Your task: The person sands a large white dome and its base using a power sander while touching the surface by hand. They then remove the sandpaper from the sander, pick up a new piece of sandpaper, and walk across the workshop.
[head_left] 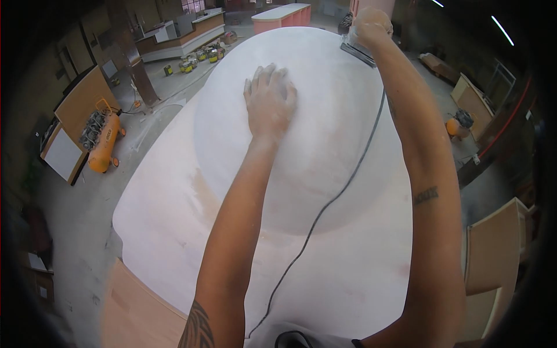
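Note:
A large white rounded form (325, 151), dusty and dome-shaped, fills the middle of the view. My left hand (268, 101) lies flat on its top with fingers spread, coated in white dust. My right hand (371, 26) reaches to the dome's far edge and grips a small electric sander (357, 49) pressed against the surface. The sander's black cord (342, 191) trails back across the dome toward my body.
An orange air compressor (103, 139) stands on the workshop floor at left beside wooden panels. Yellow tools (200, 58) and a long counter sit at the back. A second orange machine (458, 124) is at right, near plywood boxes (493, 255).

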